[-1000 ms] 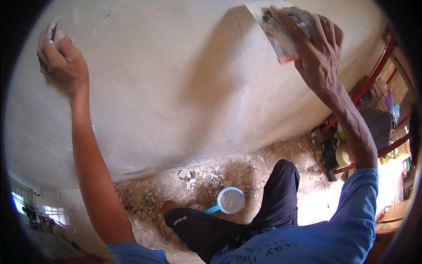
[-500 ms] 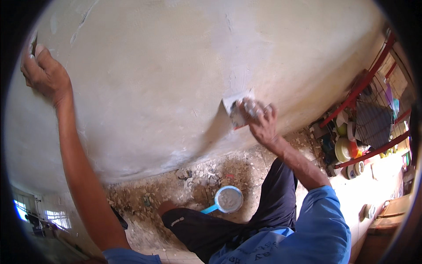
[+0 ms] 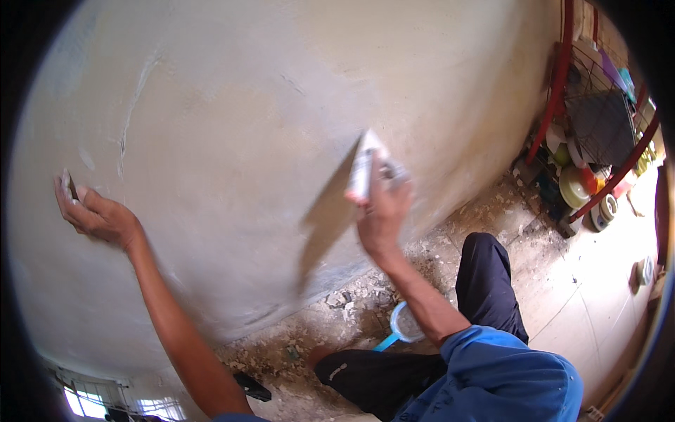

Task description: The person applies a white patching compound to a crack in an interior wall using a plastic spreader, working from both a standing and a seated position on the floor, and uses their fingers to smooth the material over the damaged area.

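My right hand [image 3: 388, 204] grips a flat scraper [image 3: 363, 167], its broad blade smeared with whitish putty and a reddish edge showing; motion blurs it slightly. The scraper is close to the wall [image 3: 232, 148], casting a long shadow to the lower left. Against the wall at the far left, my left hand [image 3: 104, 216] has curled fingers around a thin, pale-edged thing I cannot make out. A blue long-handled dipper [image 3: 385, 342] with pale grey putty inside stands on the floor, partly hidden by my right forearm.
Flakes and rubble litter the floor [image 3: 337, 313] along the wall's foot. A red metal rack [image 3: 555, 91] with bowls and household items stands at the right. A dark flat object [image 3: 252, 387] lies near my left forearm. A crack-like mark [image 3: 125, 133] runs down the wall.
The view has shifted, bringing more of the left wall into sight. My right hand has turned the scraper more upright. My left hand sits lower in the picture, still curled.
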The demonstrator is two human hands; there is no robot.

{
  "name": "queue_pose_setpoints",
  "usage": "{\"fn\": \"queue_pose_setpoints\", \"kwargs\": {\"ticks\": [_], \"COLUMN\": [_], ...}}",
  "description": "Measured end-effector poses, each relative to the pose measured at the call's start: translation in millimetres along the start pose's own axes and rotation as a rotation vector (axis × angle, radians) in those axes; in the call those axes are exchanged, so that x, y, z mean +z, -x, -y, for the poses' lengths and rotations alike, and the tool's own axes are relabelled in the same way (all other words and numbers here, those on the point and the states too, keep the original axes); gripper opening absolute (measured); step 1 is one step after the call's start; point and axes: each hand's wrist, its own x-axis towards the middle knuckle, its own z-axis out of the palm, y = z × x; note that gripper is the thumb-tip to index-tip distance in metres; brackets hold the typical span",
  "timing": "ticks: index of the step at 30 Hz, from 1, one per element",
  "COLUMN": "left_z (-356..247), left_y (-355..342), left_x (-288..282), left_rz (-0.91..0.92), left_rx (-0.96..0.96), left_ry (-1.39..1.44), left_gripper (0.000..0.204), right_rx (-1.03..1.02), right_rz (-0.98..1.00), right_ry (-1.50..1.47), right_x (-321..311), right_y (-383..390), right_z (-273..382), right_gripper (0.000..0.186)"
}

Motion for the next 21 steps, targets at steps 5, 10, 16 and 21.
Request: {"fn": "queue_pose_setpoints", "kwargs": {"ticks": [5,10,16,21], "left_z": [-5,-2,-2,-1], "left_y": [8,9,2,-8], "left_x": [-1,-2,-2,-10], "left_rz": [0.022,0.049,0.024,0.024], "left_rx": [-0.046,-0.026,0.023,0.043], "left_ry": [0.004,-0.028,0.009,0.003], "left_gripper": [0.035,0.036,0.036,0.034], "right_rx": [-0.125,-0.006,0.015,-0.173], "right_rz": [0.203,0.082,0.041,0.246], "right_ry": [-0.131,-0.061,-0.064,-0.259], "right_x": [-6,-16,2,-19], "right_y": [54,26,7,53], "right_z": [40,8,41,44], "right_gripper": [0.059,0.061,0.067,0.062]}}
